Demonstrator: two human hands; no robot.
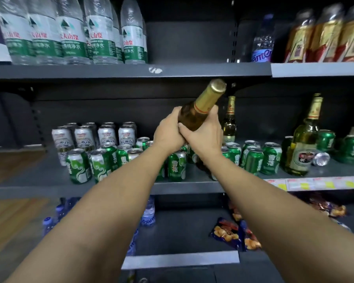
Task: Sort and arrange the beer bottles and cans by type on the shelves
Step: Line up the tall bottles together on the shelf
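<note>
A brown beer bottle (200,107) with gold foil on its neck is tilted to the right above the middle shelf (184,186). My left hand (169,131) and my right hand (203,134) both grip its body. Below them stand several green beer cans (177,166) and, at the back left, several silver cans (106,135). A second gold-necked bottle (230,121) stands upright just right of my hands. A green beer bottle (303,148) leans among cans at the right, with one can (321,159) lying on its side beside it.
Water bottles (74,31) fill the upper shelf at left; a blue-labelled bottle (263,41) and gold-wrapped bottles (327,35) stand at right. The lower shelf holds snack packets (226,231) and small blue-capped bottles (148,211). Price tags (315,183) line the shelf edge.
</note>
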